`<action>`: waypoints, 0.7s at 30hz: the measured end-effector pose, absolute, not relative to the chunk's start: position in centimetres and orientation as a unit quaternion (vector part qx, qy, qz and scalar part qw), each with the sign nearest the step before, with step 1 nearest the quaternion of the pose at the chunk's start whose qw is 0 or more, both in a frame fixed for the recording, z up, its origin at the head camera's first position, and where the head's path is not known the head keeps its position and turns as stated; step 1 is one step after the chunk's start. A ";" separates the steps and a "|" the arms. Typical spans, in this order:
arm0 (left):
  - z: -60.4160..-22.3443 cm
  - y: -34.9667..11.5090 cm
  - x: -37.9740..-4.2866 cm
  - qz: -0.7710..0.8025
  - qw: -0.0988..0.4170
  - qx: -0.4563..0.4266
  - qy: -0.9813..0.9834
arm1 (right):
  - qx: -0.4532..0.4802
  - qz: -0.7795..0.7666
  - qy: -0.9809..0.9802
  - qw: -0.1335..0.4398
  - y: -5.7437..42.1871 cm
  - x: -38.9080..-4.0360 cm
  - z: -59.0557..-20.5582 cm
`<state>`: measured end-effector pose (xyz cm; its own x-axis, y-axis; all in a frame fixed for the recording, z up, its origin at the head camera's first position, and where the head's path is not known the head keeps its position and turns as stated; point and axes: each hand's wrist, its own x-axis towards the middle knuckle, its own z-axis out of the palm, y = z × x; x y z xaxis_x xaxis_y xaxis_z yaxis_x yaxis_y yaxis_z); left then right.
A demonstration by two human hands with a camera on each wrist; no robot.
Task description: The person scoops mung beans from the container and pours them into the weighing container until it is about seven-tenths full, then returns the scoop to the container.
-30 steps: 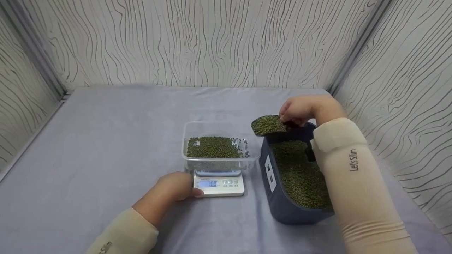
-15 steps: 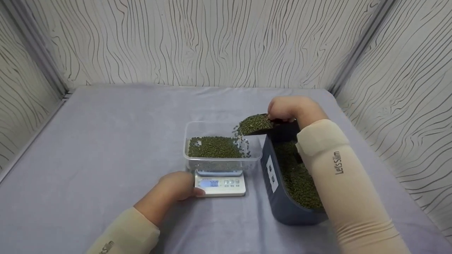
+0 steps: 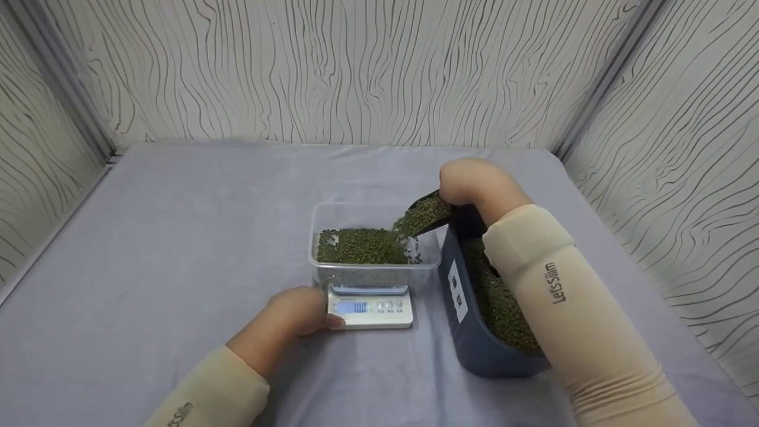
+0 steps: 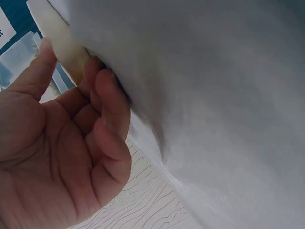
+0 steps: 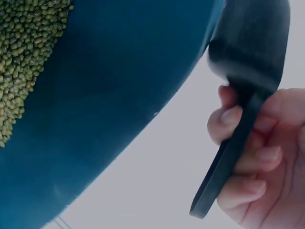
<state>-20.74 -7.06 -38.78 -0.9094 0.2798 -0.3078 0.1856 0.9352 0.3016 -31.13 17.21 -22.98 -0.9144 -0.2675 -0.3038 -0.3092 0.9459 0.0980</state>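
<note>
My right hand (image 3: 471, 182) grips the handle of a black scoop (image 5: 252, 43), tipped over the right side of a clear plastic box (image 3: 364, 274). Mung beans (image 3: 424, 216) slide off its lip onto the mung beans (image 3: 362, 246) in that box. The box stands on a white digital kitchen scale (image 3: 379, 320), whose display seems to read 700. At the scale's left front corner, my left hand (image 3: 296, 311) holds the edge. In the left wrist view, the thumb (image 4: 45, 64) touches the scale's side, with the fingers (image 4: 112, 100) curled by its base.
Right of the scale stands a dark blue bin (image 3: 474, 347) with a white label (image 3: 456, 290), holding many mung beans (image 3: 504, 314). My right forearm partly covers it. A pale cloth (image 3: 178, 237) covers the table, and wood-grain patterned panels (image 3: 356, 71) enclose the back and sides.
My right hand has moved left with the scoop, from above the bin to over the clear box. The scoop has tilted down and beans pour out. My left hand stays on the scale.
</note>
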 end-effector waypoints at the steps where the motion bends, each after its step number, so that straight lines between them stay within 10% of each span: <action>1: -38.8 -7.1 -20.7 0.134 0.173 0.122 0.968 | -0.138 0.084 0.977 0.138 16.9 -31.0 -23.0; 21: -38.7 -7.0 -20.7 0.120 0.175 0.123 0.969 | -0.155 0.322 0.934 0.010 11.6 -28.0 -23.7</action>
